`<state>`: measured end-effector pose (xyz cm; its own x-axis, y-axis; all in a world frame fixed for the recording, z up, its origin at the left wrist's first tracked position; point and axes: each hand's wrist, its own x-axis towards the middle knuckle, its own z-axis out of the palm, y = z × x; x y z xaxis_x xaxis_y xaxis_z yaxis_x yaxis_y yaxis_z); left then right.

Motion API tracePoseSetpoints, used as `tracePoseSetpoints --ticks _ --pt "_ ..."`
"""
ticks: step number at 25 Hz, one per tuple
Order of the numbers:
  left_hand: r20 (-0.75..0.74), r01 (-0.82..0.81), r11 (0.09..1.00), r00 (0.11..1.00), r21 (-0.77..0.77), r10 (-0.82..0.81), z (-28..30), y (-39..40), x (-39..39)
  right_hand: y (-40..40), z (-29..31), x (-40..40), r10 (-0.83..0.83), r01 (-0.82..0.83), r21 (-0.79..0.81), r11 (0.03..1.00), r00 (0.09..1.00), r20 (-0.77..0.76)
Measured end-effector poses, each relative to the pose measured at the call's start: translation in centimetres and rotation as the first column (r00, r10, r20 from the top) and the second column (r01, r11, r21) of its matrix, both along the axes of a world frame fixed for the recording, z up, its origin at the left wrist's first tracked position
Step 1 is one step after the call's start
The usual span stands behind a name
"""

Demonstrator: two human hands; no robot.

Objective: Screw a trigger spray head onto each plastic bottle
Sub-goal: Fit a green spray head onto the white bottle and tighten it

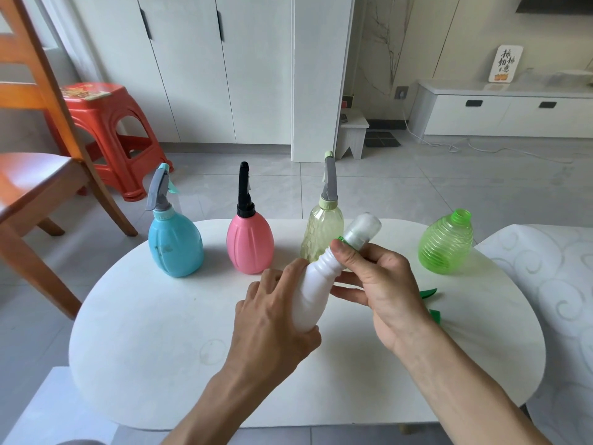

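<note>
My left hand grips the body of a white plastic bottle, tilted up and to the right above the white table. My right hand is closed around the bottle's neck, just below its white spray head with a clear cap. At the table's far edge stand a blue bottle, a pink bottle and a pale yellow bottle, each with a trigger head on. A green ribbed bottle stands open-necked at the right. A green trigger head lies mostly hidden behind my right wrist.
A wooden chair and a red plastic stool stand to the left on the tiled floor. A second white patterned surface adjoins the table at the right. White cabinets line the back wall.
</note>
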<state>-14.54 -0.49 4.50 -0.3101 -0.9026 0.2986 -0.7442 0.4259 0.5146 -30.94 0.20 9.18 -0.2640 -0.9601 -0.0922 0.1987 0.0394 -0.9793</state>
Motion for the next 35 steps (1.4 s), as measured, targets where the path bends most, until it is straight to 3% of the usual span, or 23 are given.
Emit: tracePoseSetpoints --ticks 10,13,16,20,28,31,33,35 --pt "0.027 -0.059 0.997 0.998 -0.058 0.06 0.3 -0.4 0.4 0.0 -0.1 -0.2 0.053 -0.05 -0.043 0.998 0.997 0.058" --pt "0.067 -0.063 0.994 0.995 -0.09 0.069 0.1 -0.2 0.2 -0.1 -0.3 0.3 -0.043 0.047 -0.038 0.998 0.995 0.084" --pt "0.131 -0.074 0.987 0.987 -0.142 0.092 -0.3 -0.1 0.0 -0.1 -0.6 0.6 -0.104 0.105 0.0 0.994 0.988 0.114" --pt "0.192 -0.103 0.969 0.97 -0.224 0.147 -0.4 -0.3 0.0 -0.2 -0.7 0.5 -0.067 0.058 0.065 0.996 0.987 0.147" --pt "0.277 -0.093 0.913 0.936 -0.398 0.216 -0.8 -0.3 -0.4 0.0 -0.9 0.3 -0.05 0.043 0.041 0.998 0.984 0.172" --pt "0.274 -0.096 0.918 0.938 -0.384 0.213 -0.7 -0.6 -0.4 0.0 -1.2 0.5 -0.019 0.011 0.04 0.999 0.98 0.2" --pt "0.267 -0.032 0.941 0.955 -0.338 0.129 -0.4 -1.0 0.1 0.0 -1.0 0.4 0.016 -0.016 0.001 1.0 0.985 0.175" --pt "0.065 0.062 0.99 0.996 -0.128 -0.054 1.2 -1.6 1.2 -0.2 -0.5 -0.5 0.039 -0.03 -0.074 0.997 0.991 0.124"
